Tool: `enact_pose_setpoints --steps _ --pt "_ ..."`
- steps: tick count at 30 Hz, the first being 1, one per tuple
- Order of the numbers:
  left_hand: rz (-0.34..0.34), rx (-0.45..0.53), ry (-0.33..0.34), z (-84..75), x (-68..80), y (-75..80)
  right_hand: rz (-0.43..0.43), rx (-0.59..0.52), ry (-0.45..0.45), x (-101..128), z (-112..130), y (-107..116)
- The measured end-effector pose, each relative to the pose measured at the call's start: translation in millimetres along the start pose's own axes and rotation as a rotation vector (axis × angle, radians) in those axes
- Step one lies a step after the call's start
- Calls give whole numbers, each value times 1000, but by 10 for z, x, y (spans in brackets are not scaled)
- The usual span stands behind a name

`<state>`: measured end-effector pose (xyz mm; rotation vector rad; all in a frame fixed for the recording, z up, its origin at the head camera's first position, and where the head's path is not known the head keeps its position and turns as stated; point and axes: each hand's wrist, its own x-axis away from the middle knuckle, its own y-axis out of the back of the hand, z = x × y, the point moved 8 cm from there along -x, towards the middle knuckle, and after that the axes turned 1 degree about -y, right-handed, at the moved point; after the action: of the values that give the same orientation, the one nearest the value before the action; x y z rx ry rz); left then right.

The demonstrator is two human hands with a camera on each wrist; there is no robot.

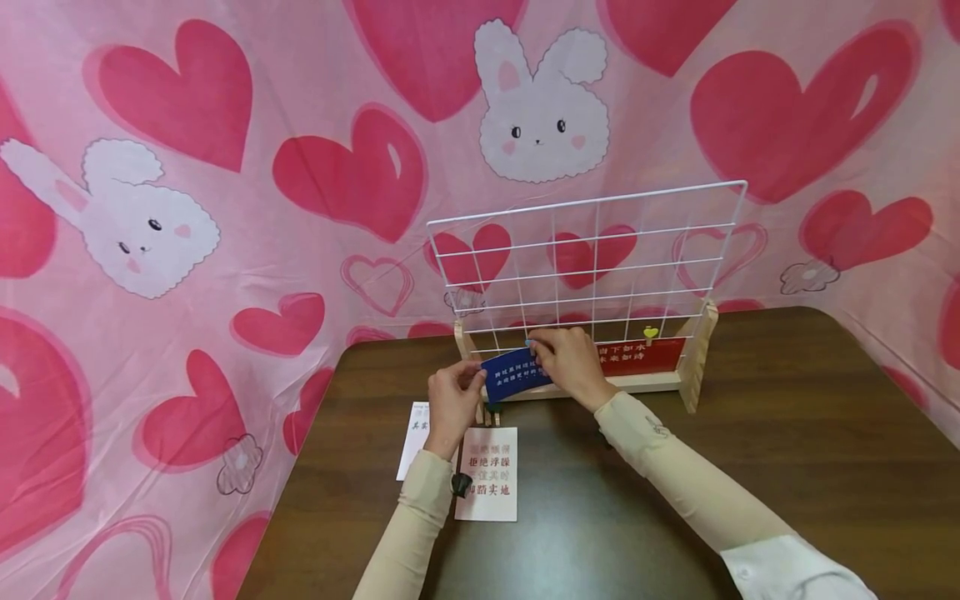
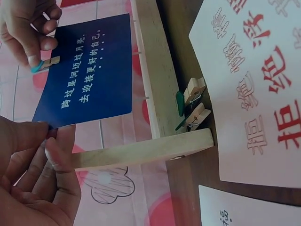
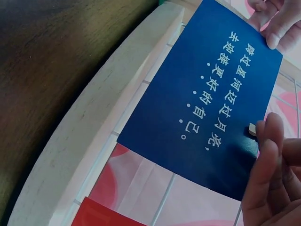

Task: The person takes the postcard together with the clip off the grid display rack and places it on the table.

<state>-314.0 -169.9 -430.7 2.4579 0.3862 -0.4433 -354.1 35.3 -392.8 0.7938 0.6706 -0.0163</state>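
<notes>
My left hand [image 1: 452, 404] pinches the left corner of a blue card [image 1: 506, 379] printed with white characters. On the card's top edge, my right hand [image 1: 573, 362] pinches a small wooden clothespin [image 2: 52, 61] with a teal piece on it. The card lies against the lower part of a white wire grid [image 1: 555, 207]. To its right, a red card [image 1: 663, 357] hangs on the grid under a clothespin with a yellow heart [image 1: 651, 332]. In the right wrist view, fingers hide most of the teal-tipped clothespin.
A wooden stand [image 1: 697, 375] holds the grid upright on the brown table [image 1: 787, 433]. By its left foot lie several clothespins [image 2: 195, 117] with green pieces. A white card with red characters [image 1: 487, 504] and another white card [image 1: 411, 446] lie nearer me, by the left arm.
</notes>
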Motion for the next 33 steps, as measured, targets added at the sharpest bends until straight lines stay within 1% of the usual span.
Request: enact_pose_setpoints --steps 5,9,14,17,26,33 --pt "-4 -6 -18 -27 -14 27 -37 -22 35 8 36 47" --pt "1 -13 -16 -26 -12 31 -59 -21 55 23 56 72" --pt "25 -29 7 5 16 1 -61 -18 40 62 38 57" --pt "27 -32 17 17 32 -4 -55 -17 32 80 23 39" --pt "21 -24 -3 -4 21 0 -87 -26 56 63 23 63" --pt "19 -20 -10 -28 3 13 -99 -43 97 37 75 107"
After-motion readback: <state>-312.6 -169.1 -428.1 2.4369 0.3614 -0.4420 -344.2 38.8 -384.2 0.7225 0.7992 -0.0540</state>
